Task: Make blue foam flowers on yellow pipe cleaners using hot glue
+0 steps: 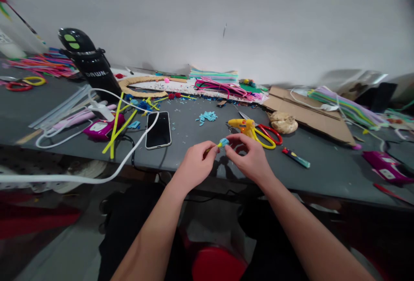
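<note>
Over the table's front edge my left hand [199,163] is closed in a pinch around the yellow-green stem of a small pipe-cleaner flower [224,142]. Its light-blue petals point to the right. My right hand [247,156] has thumb and index finger closed at those petals, with the other fingers curled behind. A pile of short light-blue pieces [207,117] lies on the table beyond my hands. Just past my right hand are a yellow hot glue gun [242,124] with an orange light and scissors [265,136] with red and yellow handles.
A phone [158,130], yellow pipe cleaners [114,132] and a black bottle [92,67] are on the left. A white cable [106,178] loops across there. To the right lie a cutter knife [296,157], a tan lump [283,123] and cardboard [310,115]. A wall stands behind.
</note>
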A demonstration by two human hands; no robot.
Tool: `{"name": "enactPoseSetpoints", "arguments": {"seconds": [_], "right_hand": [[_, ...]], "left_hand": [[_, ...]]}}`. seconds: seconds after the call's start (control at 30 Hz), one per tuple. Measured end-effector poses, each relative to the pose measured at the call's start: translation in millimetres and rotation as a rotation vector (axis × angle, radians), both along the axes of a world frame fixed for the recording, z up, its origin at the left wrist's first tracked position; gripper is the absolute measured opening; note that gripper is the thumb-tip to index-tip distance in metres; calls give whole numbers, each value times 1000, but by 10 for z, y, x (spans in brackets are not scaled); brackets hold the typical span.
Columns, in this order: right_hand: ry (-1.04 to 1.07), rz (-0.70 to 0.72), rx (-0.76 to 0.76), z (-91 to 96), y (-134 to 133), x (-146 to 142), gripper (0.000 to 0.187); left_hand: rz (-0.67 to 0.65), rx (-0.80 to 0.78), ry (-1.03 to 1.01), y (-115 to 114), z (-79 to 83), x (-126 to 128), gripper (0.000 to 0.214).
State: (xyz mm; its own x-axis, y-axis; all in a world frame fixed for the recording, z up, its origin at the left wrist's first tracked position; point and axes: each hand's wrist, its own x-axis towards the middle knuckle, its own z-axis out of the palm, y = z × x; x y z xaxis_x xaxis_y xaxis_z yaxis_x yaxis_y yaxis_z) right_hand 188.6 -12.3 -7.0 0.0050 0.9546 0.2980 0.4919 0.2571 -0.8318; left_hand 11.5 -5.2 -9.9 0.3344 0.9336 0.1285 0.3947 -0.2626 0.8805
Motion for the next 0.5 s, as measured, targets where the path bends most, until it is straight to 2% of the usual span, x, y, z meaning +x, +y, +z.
{"name": "enactPoseSetpoints", "arguments": {"seconds": [0.5], "right_hand": [[52, 8, -47, 1, 4, 0, 17]], "left_hand": [[-20, 5, -8, -4, 11, 0, 27]]}}
